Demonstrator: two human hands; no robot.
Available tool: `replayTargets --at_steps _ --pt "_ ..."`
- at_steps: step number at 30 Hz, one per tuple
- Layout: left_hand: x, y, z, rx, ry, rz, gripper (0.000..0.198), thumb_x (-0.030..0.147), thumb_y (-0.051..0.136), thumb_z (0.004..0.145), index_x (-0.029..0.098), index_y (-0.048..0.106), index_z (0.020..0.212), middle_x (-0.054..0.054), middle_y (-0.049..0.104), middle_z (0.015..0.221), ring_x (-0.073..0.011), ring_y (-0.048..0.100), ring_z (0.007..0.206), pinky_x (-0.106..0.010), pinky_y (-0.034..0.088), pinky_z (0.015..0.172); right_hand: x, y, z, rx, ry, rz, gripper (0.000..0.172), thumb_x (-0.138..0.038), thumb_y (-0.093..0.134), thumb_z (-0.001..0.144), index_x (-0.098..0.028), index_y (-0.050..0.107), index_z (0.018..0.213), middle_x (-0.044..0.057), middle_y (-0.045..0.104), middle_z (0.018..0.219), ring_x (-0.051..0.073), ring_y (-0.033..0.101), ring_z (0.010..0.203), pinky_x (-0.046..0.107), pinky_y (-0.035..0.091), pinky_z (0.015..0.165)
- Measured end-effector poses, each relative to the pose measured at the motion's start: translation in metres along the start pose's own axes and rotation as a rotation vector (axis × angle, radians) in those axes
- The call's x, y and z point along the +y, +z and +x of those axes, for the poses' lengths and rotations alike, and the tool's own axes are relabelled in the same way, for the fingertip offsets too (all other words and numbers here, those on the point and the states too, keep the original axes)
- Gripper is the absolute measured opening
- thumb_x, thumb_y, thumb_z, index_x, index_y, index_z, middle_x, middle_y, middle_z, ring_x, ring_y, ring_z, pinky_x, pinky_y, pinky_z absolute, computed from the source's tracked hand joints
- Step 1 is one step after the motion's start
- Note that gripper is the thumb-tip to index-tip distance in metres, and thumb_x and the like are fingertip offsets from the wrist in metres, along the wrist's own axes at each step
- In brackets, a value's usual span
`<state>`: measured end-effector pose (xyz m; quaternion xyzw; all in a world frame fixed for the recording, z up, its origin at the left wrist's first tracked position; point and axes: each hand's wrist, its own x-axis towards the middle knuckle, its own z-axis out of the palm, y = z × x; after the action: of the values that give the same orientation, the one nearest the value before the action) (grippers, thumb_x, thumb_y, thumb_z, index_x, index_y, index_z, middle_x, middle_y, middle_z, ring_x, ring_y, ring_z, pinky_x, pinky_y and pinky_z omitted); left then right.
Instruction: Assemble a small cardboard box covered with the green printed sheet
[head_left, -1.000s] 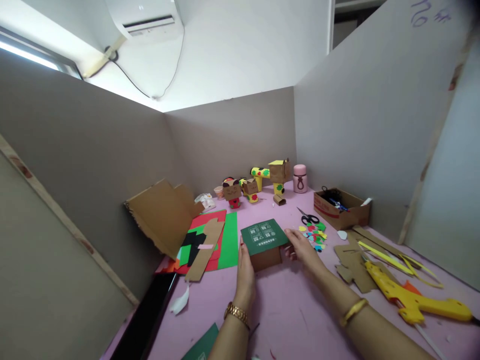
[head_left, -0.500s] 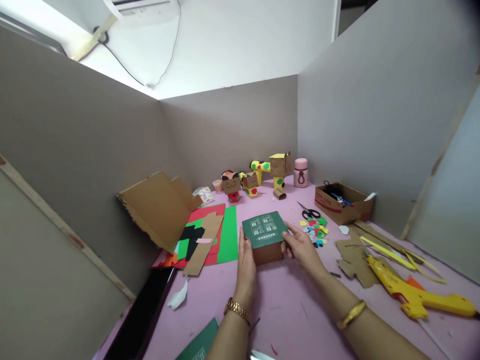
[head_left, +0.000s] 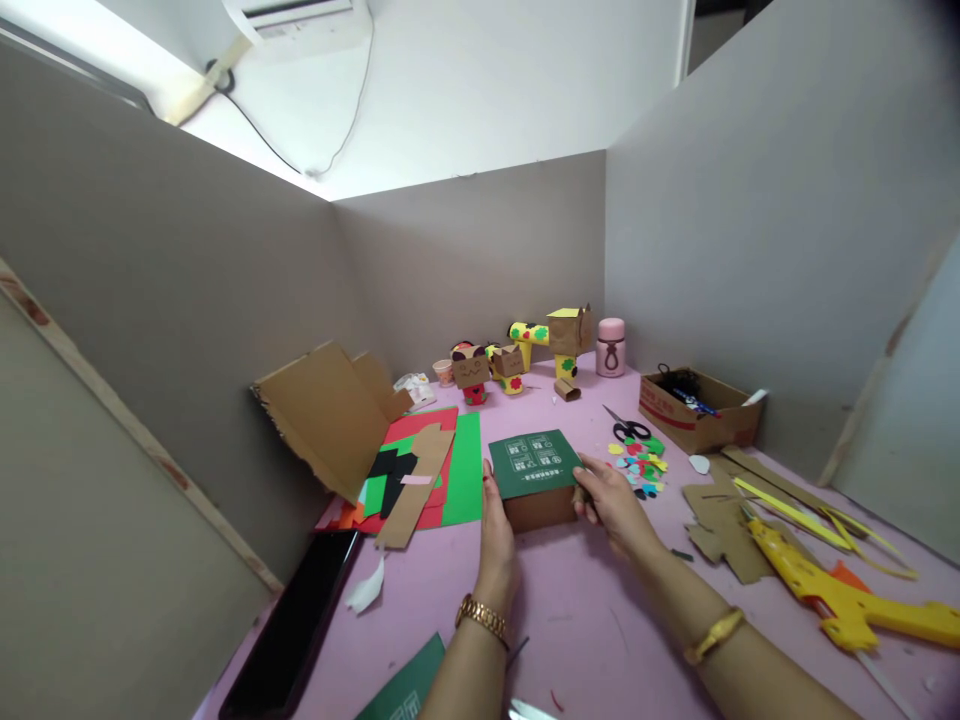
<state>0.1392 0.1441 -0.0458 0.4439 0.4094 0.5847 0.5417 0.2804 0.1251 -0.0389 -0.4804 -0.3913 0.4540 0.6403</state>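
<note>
A low brown cardboard box with a green top printed in white point(head_left: 536, 465) is held between my two hands, close over the pink table. Against its left side lies my left hand point(head_left: 496, 530), fingers stretched along the wall and a gold watch on the wrist. The right front corner is gripped by my right hand point(head_left: 611, 503), its thumb on the edge of the green top. A gold bangle circles that wrist. The box's underside is hidden, and so are some of the right fingertips.
Black scissors point(head_left: 630, 428), small foam cutouts point(head_left: 637, 465) and a yellow glue gun point(head_left: 847, 600) lie to the right. Cardboard animal figures point(head_left: 471, 372) and a pink bottle point(head_left: 610, 348) stand at the back. Coloured sheets point(head_left: 461, 470) and a black phone-like slab point(head_left: 296, 625) lie left.
The whole view has shifted slightly, so everything sits a little further right. Both hands still hold the box, which looks barely turned.
</note>
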Motion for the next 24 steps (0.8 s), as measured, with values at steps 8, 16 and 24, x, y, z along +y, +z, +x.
replayTargets --at_steps 8,16,24 --pt "0.0021 -0.0004 0.0003 -0.04 0.075 0.1 0.056 0.038 0.037 0.093 0.023 0.024 0.144 0.002 0.018 0.155 -0.0125 0.02 0.14 -0.031 0.018 0.115 -0.0031 0.0 -0.0046 0.01 -0.077 -0.3 0.04 -0.038 0.041 0.09 -0.013 0.054 0.117 -0.01 0.048 0.038 0.009 0.036 0.029 0.022 0.03 0.036" --pt "0.0032 -0.0007 0.0025 -0.011 0.131 0.173 0.052 0.034 0.038 0.091 0.019 0.035 0.14 -0.002 0.027 0.153 -0.0145 0.023 0.139 -0.03 0.02 0.115 -0.009 -0.0042 -0.0101 0.075 -0.279 -0.703 0.048 -0.044 0.042 0.086 -0.018 0.06 0.122 0.014 0.067 0.115 0.031 0.061 0.102 0.043 0.042 0.09" --pt "0.001 -0.0018 0.0032 0.003 0.117 0.181 0.051 0.034 0.04 0.09 0.02 0.036 0.139 -0.002 0.029 0.152 -0.0143 0.025 0.139 -0.03 0.02 0.115 -0.0044 -0.0034 -0.0082 0.051 -0.328 -0.828 0.049 -0.041 0.035 0.089 -0.016 0.059 0.124 0.017 0.067 0.103 0.032 0.062 0.097 0.048 0.046 0.087"
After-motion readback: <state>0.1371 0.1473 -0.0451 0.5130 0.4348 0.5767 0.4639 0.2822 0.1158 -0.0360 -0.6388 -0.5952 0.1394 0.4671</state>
